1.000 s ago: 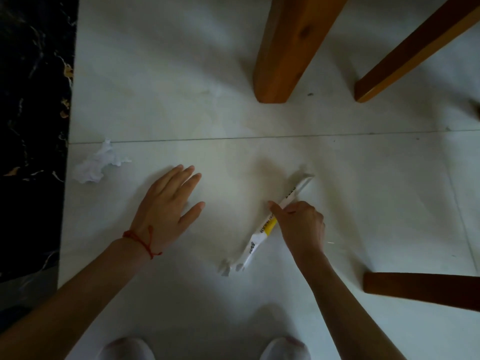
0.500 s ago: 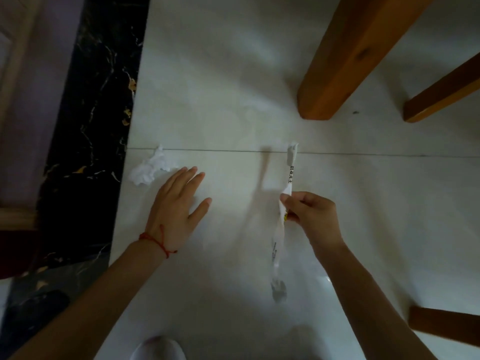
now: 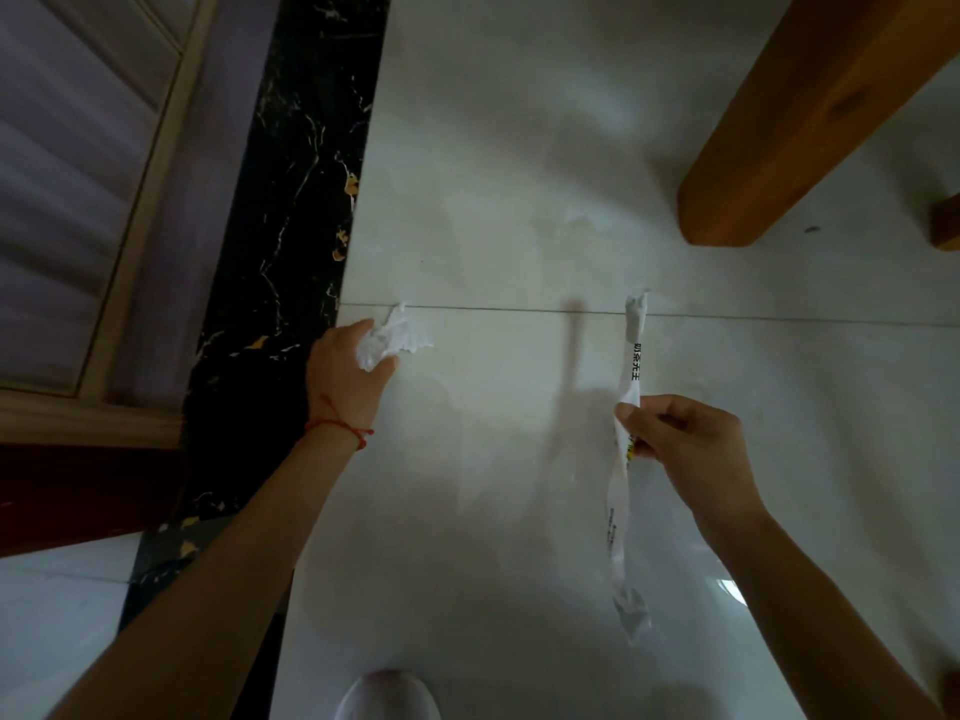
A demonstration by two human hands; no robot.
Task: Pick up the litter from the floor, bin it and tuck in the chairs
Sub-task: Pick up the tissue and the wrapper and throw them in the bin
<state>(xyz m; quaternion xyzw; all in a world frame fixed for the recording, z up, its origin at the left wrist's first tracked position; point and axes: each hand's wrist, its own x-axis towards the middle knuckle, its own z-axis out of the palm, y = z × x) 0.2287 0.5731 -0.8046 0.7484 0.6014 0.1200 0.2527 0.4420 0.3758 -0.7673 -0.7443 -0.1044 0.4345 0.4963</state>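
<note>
A crumpled white tissue point(image 3: 392, 339) was gripped by the left hand point(image 3: 349, 379), its fingers curled round it, just at the edge where the pale floor point(image 3: 498, 163) met a strip of black marble point(image 3: 283, 210). The tissue lay close to a thin joint line between two tiles. A red string point(image 3: 340, 427) was worn on the left wrist.

A long, narrow white wrapper point(image 3: 626, 459) with black printed characters and a small yellow mark was pinched near its middle by the thumb and fingers of the right hand point(image 3: 685, 449). The wrapper was held almost upright in the view, with its twisted upper end near the joint line and its twisted lower end hanging free below the hand. Whether the lower end touched the floor could not be told.

A thick wooden leg point(image 3: 779, 137) was seen standing on the floor at the upper right, well apart from both hands. The toe of a white shoe point(image 3: 387, 696) was seen at the bottom edge.
</note>
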